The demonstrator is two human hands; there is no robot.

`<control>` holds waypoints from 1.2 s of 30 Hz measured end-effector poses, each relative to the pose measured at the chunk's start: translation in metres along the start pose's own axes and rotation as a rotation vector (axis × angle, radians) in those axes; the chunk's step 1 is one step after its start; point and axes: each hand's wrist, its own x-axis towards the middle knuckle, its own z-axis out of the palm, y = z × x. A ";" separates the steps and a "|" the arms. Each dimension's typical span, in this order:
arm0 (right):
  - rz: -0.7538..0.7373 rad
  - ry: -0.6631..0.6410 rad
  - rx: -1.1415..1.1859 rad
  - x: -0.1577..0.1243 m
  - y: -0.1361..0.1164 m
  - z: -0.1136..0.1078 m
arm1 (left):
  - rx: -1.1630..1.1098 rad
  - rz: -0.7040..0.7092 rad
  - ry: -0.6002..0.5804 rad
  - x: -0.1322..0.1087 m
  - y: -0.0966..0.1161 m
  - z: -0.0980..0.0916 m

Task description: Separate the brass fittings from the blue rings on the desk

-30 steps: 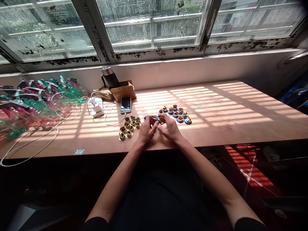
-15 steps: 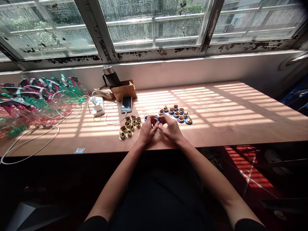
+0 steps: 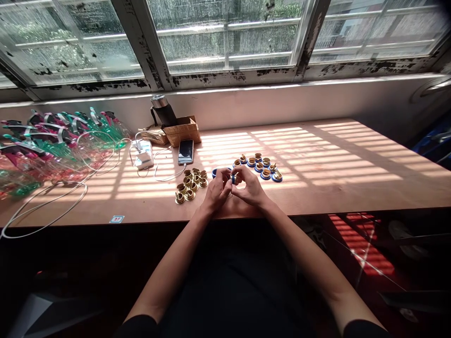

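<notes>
Between my two hands is a small round blue piece [image 3: 233, 179], seen edge-on. My left hand [image 3: 217, 190] pinches it from the left with thumb and fingertips. Closed on its other side are the thumb and forefinger of my right hand [image 3: 249, 188]. Another blue ring [image 3: 214, 172] lies on the table just behind my left hand, partly covered by it. Several gold metal pieces with upright tabs [image 3: 190, 186] sit in a cluster to the left. Behind and right of my hands stand several gold pieces set on blue rings [image 3: 259, 166].
A phone [image 3: 185, 152] on a charging cable lies beyond the gold pieces, before a cardboard box [image 3: 182, 132] and a dark flask [image 3: 164, 111]. Left are a white power strip [image 3: 143, 156], loose cables and many clear spray bottles [image 3: 52, 141]. A numbered label [image 3: 117, 219] marks the table's front edge.
The blue piece between my hands has turned from slanted to upright, edge-on. My right fingers have opened into a rounder pinch and shifted slightly. The pieces on the table look the same.
</notes>
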 end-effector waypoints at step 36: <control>-0.040 0.004 -0.013 -0.002 0.002 0.003 | 0.251 0.054 0.130 -0.005 0.007 0.004</control>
